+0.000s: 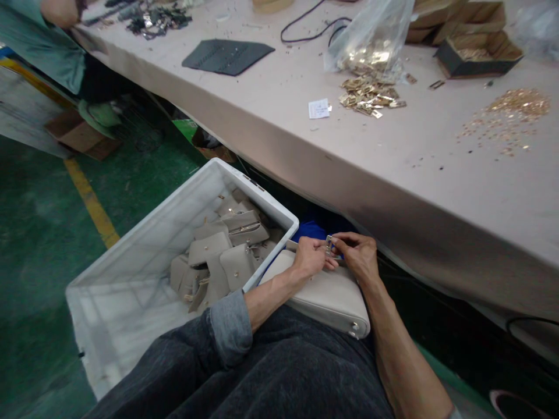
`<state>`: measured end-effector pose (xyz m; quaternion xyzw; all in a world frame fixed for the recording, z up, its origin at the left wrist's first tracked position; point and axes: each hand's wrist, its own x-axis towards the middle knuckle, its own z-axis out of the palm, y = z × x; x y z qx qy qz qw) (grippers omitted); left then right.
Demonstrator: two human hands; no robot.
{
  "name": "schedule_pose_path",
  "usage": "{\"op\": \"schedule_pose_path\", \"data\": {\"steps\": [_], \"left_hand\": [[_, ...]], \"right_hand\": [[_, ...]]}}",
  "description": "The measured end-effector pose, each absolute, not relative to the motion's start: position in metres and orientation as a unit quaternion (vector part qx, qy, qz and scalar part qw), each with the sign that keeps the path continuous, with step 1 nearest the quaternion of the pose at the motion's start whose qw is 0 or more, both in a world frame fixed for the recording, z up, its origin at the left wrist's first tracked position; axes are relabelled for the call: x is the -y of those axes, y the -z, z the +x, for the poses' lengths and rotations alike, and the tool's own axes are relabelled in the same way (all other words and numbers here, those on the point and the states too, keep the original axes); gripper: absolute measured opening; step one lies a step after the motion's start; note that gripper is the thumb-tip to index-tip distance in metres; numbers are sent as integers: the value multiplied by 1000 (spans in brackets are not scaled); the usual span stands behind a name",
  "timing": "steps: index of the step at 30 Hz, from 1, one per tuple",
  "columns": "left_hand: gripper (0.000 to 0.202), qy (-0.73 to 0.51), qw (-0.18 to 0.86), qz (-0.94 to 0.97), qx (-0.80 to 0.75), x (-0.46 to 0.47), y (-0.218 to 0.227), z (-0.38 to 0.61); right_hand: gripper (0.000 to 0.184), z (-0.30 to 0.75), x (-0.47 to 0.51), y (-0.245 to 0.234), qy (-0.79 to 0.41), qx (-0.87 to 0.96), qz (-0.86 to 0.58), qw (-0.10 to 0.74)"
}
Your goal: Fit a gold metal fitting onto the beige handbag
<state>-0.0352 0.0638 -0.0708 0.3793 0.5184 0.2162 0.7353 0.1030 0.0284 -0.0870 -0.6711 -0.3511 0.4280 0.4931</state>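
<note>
White plastic crate (131, 256) sitting left of your lap, grey leather pieces (218, 256) piled inside. Beige leather bag (323, 297) lying across your knees. Your left hand (311, 256) and right hand (358, 253) are pinching a small metal clasp (328, 243) together at its far edge.

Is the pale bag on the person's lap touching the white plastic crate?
Cannot tell. In the head view the bag lies right beside the white crate, but the left hand and forearm hide where they would meet.
</note>
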Motion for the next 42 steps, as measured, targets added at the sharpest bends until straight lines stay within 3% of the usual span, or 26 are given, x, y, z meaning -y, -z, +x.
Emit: {"op": "schedule_pose_path", "data": {"steps": [28,36,42], "left_hand": [[28,-271,729,405,-481,-54,75,-41],[25,-274,727,420,-470,-53,80,-40],[15,-243,690,493,-470,-48,77,-44]], "right_hand": [[21,101,-20,75,-337,461,-653,498],[37,110,-25,77,-432,425,-642,469],[28,107,-30,79,-416,423,-638,490]]}}
